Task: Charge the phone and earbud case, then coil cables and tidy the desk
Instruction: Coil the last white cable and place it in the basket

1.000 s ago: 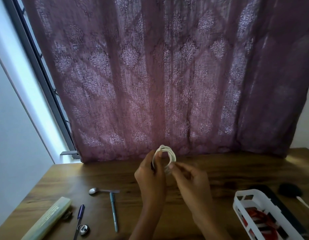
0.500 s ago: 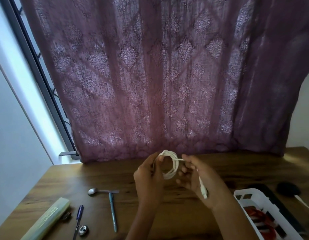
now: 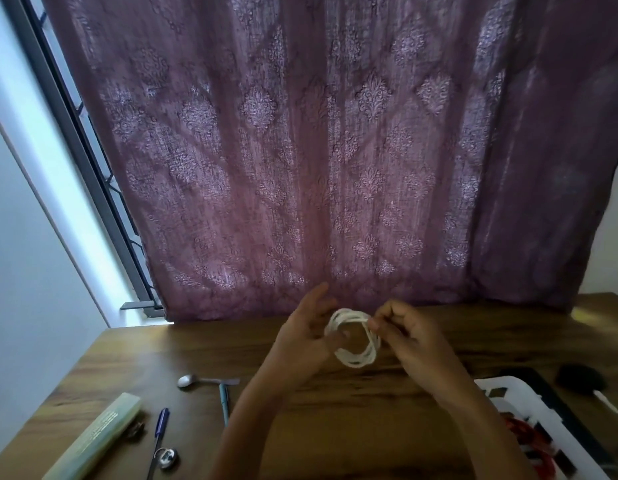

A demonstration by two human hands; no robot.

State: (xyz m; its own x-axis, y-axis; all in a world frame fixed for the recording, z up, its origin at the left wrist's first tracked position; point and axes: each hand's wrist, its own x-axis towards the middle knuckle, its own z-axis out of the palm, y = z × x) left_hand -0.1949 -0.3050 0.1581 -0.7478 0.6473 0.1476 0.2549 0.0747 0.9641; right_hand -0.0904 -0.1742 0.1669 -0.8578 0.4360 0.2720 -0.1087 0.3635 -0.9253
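Note:
A white cable [image 3: 356, 355] wound into a small coil hangs above the wooden desk [image 3: 335, 410], held between both hands. My left hand [image 3: 302, 336] grips the coil's left side with thumb and lower fingers while the upper fingers stretch out. My right hand [image 3: 406, 336] pinches the coil's upper right side with its fingertips. No phone or earbud case is visible in the head view.
A white plastic basket [image 3: 529, 403] with red contents sits at the right front, a black brush [image 3: 581, 379] beyond it. At the left lie a spoon [image 3: 196, 380], a teal pen [image 3: 224, 403], a blue pen [image 3: 158, 434], a pale green case [image 3: 99, 434] and a small metal ring [image 3: 167, 457]. A purple curtain [image 3: 318, 150] hangs behind.
The loose cable end my right hand held half a second ago is no longer hanging. My right hand has moved back up to the coil and pinches its top right.

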